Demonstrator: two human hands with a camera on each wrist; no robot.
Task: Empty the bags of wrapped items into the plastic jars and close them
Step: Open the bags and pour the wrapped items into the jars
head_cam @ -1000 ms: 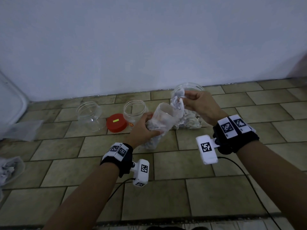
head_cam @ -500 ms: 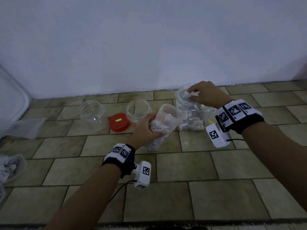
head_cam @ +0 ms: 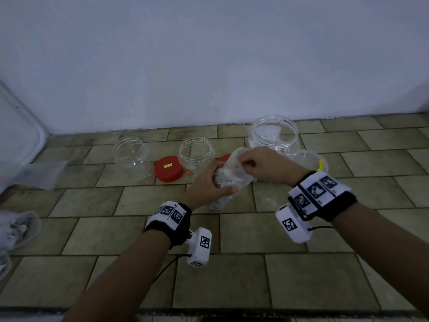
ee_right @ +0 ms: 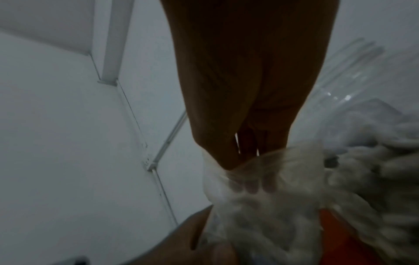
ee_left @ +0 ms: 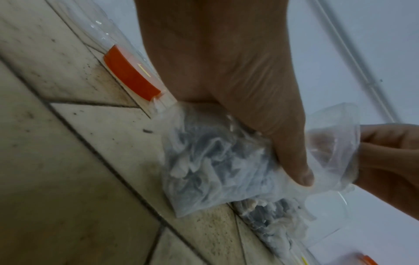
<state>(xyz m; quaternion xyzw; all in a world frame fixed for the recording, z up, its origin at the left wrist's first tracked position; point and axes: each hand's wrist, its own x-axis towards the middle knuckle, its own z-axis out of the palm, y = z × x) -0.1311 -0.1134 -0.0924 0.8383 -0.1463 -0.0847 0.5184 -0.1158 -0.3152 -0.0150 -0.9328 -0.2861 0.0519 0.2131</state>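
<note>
Back from the large jar [head_cam: 275, 131], our right hand [head_cam: 262, 165] dips its fingers into the bag [head_cam: 234, 173], curled around wrapped items; our left hand [head_cam: 204, 184] clamps the bag's belly. We should lift small clumps and keep the mouth open.

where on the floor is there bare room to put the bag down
Bare tiles lie in front of both hands, near the camera. Crowded: the row by the wall, with two small jars, red lid, big jar, and the bag.
</note>
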